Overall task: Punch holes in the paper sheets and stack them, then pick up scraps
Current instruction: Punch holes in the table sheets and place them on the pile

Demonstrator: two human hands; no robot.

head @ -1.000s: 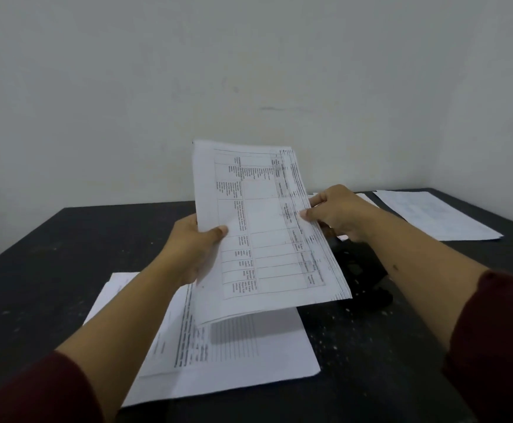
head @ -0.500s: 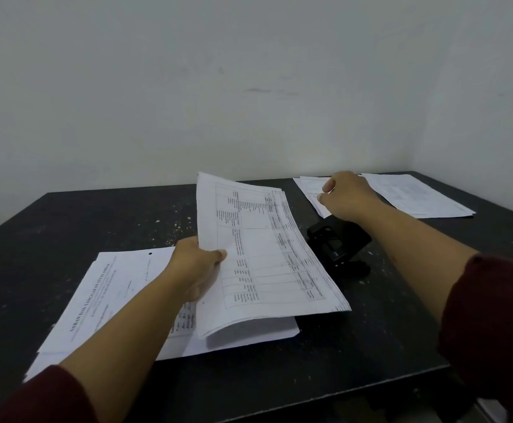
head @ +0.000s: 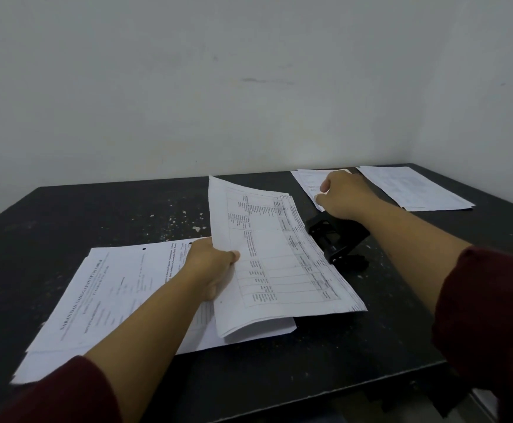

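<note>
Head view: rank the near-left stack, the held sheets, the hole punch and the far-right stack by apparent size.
1. Near-left stack
2. Held sheets
3. Far-right stack, though distance shrinks it, so true size is unsure
4. Hole punch

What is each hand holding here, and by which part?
The left hand grips a sheaf of printed sheets by its left long edge. The right hand rests curled on a far sheet; whether it pinches it cannot be told.
</note>
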